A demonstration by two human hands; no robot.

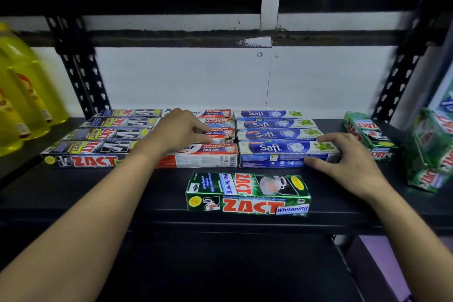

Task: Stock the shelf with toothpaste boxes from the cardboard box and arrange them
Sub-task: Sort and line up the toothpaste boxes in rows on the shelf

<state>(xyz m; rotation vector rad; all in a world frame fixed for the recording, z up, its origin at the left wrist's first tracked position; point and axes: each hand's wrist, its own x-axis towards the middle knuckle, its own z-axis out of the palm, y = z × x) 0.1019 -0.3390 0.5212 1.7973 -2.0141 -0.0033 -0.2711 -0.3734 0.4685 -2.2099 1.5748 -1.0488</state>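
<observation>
Shelf: we count three flat rows | red boxes: left hand laid on top, fingers relaxed, steadying | front Safi box: right hand pinches its right end; we should nudge it flush | green Zact box: loose at shelf front.

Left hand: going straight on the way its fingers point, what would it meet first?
The left hand rests on the red-and-white toothpaste boxes, fingers pointing right. Sliding on, it would probably meet the blue Safi boxes first, though depth is unclear.
</observation>
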